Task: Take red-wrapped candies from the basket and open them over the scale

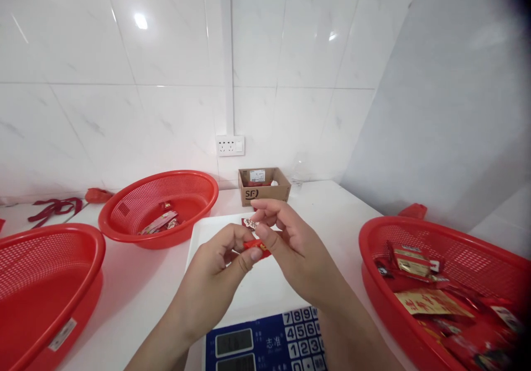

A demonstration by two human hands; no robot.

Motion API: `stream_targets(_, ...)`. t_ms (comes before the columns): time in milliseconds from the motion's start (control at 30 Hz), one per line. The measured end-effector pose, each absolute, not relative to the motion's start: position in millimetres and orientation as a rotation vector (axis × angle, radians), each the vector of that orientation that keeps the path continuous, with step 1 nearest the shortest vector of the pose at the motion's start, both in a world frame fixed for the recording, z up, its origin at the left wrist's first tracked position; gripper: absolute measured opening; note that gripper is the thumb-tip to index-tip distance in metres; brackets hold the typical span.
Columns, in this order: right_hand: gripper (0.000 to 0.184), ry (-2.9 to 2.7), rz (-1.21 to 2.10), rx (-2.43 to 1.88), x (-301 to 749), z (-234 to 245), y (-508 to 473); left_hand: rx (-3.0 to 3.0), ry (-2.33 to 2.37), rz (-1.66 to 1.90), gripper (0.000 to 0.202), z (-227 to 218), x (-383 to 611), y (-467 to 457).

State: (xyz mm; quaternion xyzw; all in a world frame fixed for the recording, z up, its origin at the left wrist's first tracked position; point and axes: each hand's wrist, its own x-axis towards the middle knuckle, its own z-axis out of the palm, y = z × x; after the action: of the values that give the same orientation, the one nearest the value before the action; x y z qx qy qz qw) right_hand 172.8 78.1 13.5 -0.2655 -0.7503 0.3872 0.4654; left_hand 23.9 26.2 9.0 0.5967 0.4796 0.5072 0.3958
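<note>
Blue-panelled scale (269,349) stands amid baskets (89,299), partly hidden by hands (209,277) (301,244): left pinching red packet (264,248), right perhaps too.

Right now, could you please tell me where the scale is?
In the head view, the scale is at bottom centre, under the left hand and right hand, in front of the box.

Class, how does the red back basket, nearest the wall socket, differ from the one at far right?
The back basket holds a few packets; the right-hand basket holds a crowded heap. The back basket shows whole; the right-hand basket runs past the picture's edge. Both are red, with perforated walls.
</note>
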Motion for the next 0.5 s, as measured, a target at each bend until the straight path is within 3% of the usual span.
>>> stream_targets(133,0.023,-1.893,0.990,-0.670,179.6,20.8,73.4,1.433,1.129,1.439,0.019,14.4,22.3,17.7)
stream_targets(300,0.044,-1.999,0.753,-0.580,182.4,27.5,60.4,1.560,1.132,1.322,0.030,14.5,24.6,5.8)
stream_targets(500,0.039,-1.934,0.595,-0.633,187.4,22.9,49.7,1.661,1.235,1.366,0.027,14.4,20.7,3.0)
